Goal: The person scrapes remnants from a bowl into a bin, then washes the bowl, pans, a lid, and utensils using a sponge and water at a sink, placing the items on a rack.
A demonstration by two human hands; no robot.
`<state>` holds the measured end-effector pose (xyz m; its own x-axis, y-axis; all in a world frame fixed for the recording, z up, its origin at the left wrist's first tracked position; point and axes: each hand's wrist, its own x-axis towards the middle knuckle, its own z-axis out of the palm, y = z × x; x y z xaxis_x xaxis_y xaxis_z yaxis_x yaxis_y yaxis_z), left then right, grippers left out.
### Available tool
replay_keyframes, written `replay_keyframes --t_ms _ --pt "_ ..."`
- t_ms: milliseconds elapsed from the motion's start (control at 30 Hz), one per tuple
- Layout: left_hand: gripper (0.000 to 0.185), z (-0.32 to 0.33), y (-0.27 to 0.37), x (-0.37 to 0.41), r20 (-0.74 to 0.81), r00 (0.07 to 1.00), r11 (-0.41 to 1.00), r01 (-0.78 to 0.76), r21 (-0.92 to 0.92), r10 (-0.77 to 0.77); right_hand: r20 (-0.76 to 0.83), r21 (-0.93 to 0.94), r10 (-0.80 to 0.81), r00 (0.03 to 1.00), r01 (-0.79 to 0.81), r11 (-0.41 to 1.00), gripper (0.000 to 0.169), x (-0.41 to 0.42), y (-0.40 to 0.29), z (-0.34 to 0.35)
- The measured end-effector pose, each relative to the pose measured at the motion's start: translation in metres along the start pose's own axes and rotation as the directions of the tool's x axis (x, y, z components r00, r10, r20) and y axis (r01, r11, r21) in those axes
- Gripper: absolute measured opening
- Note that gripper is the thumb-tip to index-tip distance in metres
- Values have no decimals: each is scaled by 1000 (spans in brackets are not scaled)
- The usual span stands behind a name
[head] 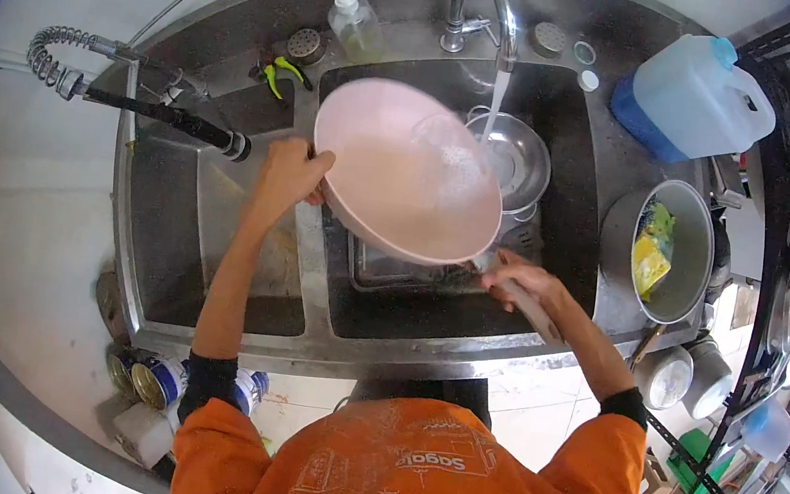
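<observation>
A pink wok-style pan [405, 173] is held tilted over the right basin of a steel double sink [320, 282]. My left hand [292, 172] grips its rim on the left side. My right hand [523, 280] is closed around its long handle [533, 312]. Some water and suds lie in the pan toward its right side. Water runs from the curved faucet [509, 28] into a steel colander or bowl with loop handles [520, 162], just behind the pan. Below the pan, a rectangular tray [379, 279] sits in the basin, partly hidden.
Along the back ledge stand a pump soap bottle [356, 25] and green-handled cutters [279, 75]. A spring-hose sprayer [170, 121] reaches over the left basin. To the right are a jug of blue liquid [688, 99] and a deep pot [619, 241] with yellow-green scraps or packaging inside.
</observation>
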<state>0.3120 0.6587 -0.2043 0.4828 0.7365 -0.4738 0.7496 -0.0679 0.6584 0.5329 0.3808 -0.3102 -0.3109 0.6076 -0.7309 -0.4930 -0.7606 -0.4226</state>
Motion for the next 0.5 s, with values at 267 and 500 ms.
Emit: replay_keyframes --t_ms 267,500 --pt "35 81 -125 28 529 830 971 236 -46 -176 -28 -27 26 999 -27 999 35 -42 18 12" --pt "31 111 -137 3 551 832 971 73 -229 67 -397 -915 -484 780 -296 273 51 -36 30 -14"
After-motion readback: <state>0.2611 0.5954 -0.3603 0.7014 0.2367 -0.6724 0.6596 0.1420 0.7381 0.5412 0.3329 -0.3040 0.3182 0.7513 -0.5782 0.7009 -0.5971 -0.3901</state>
